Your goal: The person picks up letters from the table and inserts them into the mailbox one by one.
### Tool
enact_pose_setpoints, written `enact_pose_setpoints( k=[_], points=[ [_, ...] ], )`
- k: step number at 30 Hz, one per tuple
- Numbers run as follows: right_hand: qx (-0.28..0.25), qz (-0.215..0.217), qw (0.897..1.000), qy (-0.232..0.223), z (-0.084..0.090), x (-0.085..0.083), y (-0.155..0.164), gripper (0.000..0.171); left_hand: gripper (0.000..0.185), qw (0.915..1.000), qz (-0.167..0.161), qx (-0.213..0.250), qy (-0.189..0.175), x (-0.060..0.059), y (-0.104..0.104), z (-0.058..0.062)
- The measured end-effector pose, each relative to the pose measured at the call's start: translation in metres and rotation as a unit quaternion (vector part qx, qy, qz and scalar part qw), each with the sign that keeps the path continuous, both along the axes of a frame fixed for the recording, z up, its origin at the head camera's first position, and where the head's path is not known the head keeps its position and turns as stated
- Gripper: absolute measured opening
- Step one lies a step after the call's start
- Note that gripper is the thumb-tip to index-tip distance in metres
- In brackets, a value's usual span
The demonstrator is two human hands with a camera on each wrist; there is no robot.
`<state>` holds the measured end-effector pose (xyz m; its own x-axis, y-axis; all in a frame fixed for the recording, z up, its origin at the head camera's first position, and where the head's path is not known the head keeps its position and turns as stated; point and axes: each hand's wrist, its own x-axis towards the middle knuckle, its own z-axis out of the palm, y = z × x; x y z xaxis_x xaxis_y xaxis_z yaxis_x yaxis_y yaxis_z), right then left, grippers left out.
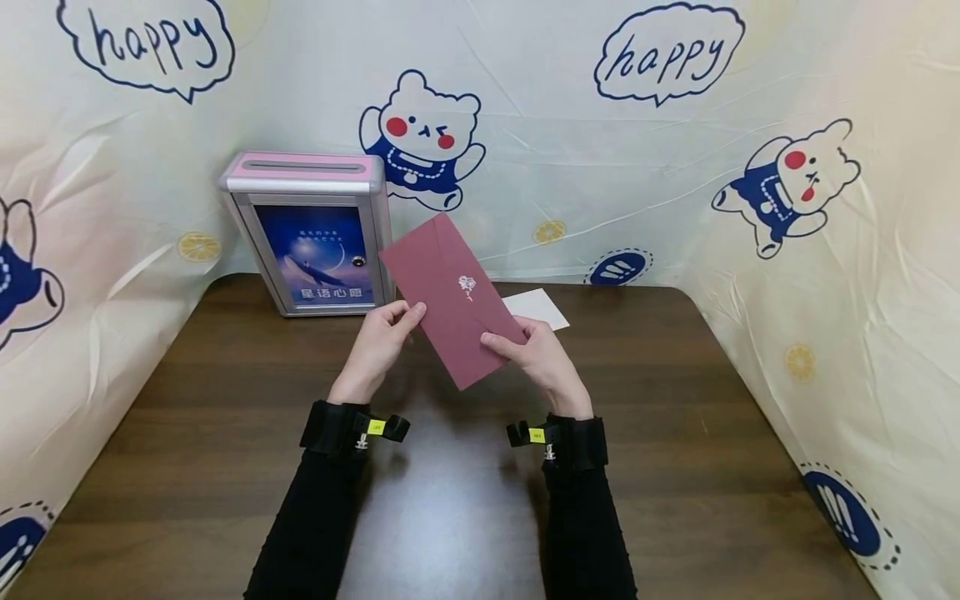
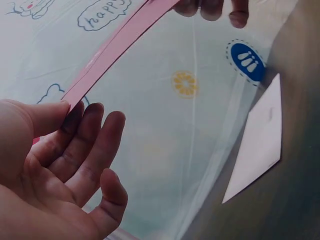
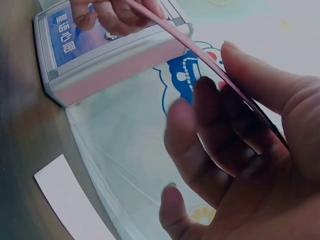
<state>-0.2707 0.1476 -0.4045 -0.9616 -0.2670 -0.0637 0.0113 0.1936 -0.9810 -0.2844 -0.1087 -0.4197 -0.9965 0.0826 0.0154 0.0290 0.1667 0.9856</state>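
A dark pink envelope (image 1: 450,292) with a small white floral print is held up at a slant above the table. My left hand (image 1: 377,346) pinches its left edge between thumb and fingers. On the lower right side my right hand (image 1: 543,358) grips it, thumb on the front and fingers behind. Edge-on in the left wrist view, the envelope (image 2: 117,50) looks thin, with the left thumb and forefinger at its end. In the right wrist view the right hand (image 3: 250,135) has the envelope between thumb and fingers. Behind it a white card (image 1: 542,307) lies on the table, partly hidden.
A silver and pink box (image 1: 300,175) with a slot on top and a blue front panel stands at the back left. The brown wooden table (image 1: 675,467) meets a printed cloth backdrop (image 1: 540,150) behind and on both sides.
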Motion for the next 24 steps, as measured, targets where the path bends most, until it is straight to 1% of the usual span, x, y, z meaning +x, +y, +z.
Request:
enact_pose_setpoints(
  k=[3, 6, 10, 14, 18, 21, 24],
  points=[
    [0.012, 0.000, 1.000, 0.013, 0.001, -0.001, 0.000, 0.032, 0.041, 0.9998, -0.004, -0.007, 0.017, 0.001, -0.003, 0.000],
    [0.023, -0.010, 0.999, 0.025, 0.001, -0.003, -0.002, 0.031, 0.040, 0.9993, -0.015, -0.019, 0.028, 0.002, -0.005, 0.002],
    [0.029, -0.020, 0.999, 0.036, 0.001, -0.004, -0.003, 0.029, 0.038, 0.9973, -0.030, -0.057, 0.035, 0.002, -0.007, 0.004],
    [0.024, -0.024, 0.998, 0.051, 0.000, -0.004, -0.004, 0.027, 0.034, 0.9933, -0.041, -0.097, 0.046, 0.004, -0.008, 0.007],
    [0.019, -0.030, 0.998, 0.060, 0.000, -0.004, -0.004, 0.026, 0.031, 0.9878, -0.057, -0.129, 0.066, 0.005, -0.008, 0.009],
    [0.015, -0.031, 0.998, 0.062, 0.000, -0.003, -0.004, 0.025, 0.027, 0.9832, -0.071, -0.147, 0.081, 0.006, -0.007, 0.011],
    [0.010, -0.030, 0.997, 0.064, -0.001, -0.002, -0.004, 0.024, 0.024, 0.9814, -0.078, -0.153, 0.086, 0.007, -0.006, 0.011]
  ],
)
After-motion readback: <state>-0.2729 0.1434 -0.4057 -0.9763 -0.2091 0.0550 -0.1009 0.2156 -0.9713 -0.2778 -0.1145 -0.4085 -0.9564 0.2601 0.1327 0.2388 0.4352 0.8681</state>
